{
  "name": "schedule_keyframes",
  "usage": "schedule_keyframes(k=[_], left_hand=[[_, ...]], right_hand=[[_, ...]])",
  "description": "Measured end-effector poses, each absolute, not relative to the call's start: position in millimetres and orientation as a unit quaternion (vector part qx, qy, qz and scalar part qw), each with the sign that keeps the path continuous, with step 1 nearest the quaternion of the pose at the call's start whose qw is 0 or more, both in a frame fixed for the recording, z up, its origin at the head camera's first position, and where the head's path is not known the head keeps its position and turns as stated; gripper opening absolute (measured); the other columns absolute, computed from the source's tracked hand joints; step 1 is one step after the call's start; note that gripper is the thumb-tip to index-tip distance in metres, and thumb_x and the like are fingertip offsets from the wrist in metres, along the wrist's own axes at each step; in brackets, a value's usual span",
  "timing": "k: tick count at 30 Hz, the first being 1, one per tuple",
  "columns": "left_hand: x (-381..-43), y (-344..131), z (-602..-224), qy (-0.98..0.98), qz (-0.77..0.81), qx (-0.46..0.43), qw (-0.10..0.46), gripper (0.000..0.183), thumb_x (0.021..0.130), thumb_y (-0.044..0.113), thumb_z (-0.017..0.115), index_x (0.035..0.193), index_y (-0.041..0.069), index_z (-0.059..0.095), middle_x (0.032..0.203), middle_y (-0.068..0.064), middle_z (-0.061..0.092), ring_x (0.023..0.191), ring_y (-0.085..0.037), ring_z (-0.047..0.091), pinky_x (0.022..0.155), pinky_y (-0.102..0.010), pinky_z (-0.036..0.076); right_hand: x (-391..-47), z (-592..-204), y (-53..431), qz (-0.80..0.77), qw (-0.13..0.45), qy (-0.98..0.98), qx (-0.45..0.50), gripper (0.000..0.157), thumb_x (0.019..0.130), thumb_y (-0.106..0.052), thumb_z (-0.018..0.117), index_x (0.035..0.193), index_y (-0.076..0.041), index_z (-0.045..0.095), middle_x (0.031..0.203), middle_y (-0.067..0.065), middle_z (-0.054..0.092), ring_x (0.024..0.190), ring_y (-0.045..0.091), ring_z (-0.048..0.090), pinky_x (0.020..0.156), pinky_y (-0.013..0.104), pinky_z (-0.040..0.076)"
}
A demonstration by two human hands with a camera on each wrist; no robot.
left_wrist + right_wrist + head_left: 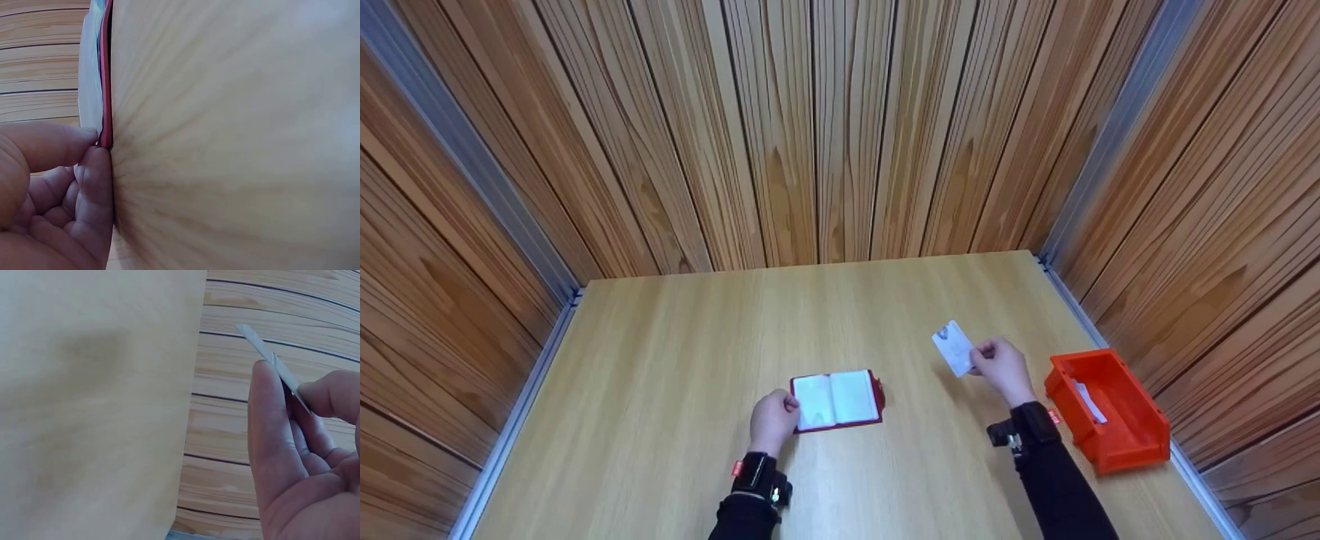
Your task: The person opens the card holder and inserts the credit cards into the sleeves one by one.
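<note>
A small red card holder (834,400) lies open on the table like a booklet, with pale sleeves on both sides and a tab at its right edge. My left hand (774,422) pinches its left edge between thumb and forefinger. Up close, the left wrist view has the red cover (106,73) edge-on, the fingertips at its corner. Further right, my right hand (1003,367) holds a white card (953,348) by its lower right side, raised above the table. From the right wrist, the card (264,351) appears nearly edge-on between thumb and fingers.
At the right edge of the wooden table (682,337) stands an orange bin (1132,442) with a white slip (1090,403) inside. Wood-plank walls (847,135) enclose the back and both sides, with metal rails (521,405) along the side edges.
</note>
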State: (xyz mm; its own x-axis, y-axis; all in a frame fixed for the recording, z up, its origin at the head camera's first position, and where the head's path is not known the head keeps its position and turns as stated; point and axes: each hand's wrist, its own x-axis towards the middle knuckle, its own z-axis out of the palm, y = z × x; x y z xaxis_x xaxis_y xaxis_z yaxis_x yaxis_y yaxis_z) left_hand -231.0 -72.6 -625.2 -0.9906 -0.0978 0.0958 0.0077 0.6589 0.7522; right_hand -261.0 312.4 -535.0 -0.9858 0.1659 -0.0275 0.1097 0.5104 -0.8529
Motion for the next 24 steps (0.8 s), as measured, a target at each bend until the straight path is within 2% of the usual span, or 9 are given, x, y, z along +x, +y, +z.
schedule_keyframes(k=[6,14,18,24], left_hand=[[-231.3,-72.5,-624.2,-0.908,-0.414,0.031,0.054,0.006,0.078,-0.003,0.066,0.079,0.003,0.066,0.072,0.000,0.058,0.069,-0.019,0.056,0.067,-0.036,0.048],[-230.7,-72.4,-623.8,-0.908,-0.413,0.027,0.055,0.006,0.079,-0.003,0.066,0.080,0.003,0.066,0.072,0.000,0.058,0.069,-0.019,0.055,0.066,-0.036,0.047],[-230.1,-72.5,-623.6,-0.911,-0.408,0.016,0.066,0.006,0.079,-0.003,0.066,0.078,0.003,0.065,0.072,0.000,0.058,0.068,-0.019,0.056,0.065,-0.036,0.048],[-229.9,-72.7,-623.0,-0.910,-0.409,0.025,0.059,0.006,0.079,-0.003,0.066,0.079,0.003,0.065,0.072,0.000,0.059,0.069,-0.019,0.056,0.067,-0.037,0.048]], right_hand=[[-263.4,-544.9,285.7,0.518,0.027,-0.851,-0.080,0.009,0.092,0.000,0.058,0.095,0.008,0.054,0.090,0.018,0.060,0.080,0.029,0.065,0.075,0.039,0.058],[-261.7,-556.0,240.8,0.550,0.018,-0.832,-0.061,0.005,0.090,0.003,0.059,0.089,0.005,0.055,0.082,0.014,0.059,0.078,0.033,0.065,0.073,0.045,0.057],[-260.5,-560.3,220.9,0.566,0.015,-0.823,-0.042,0.004,0.088,0.006,0.058,0.086,0.005,0.054,0.078,0.012,0.058,0.073,0.030,0.064,0.071,0.046,0.058],[-260.2,-565.9,199.6,0.554,-0.006,-0.832,-0.037,0.004,0.089,0.002,0.058,0.088,0.001,0.054,0.080,0.010,0.057,0.072,0.022,0.062,0.073,0.047,0.057]])
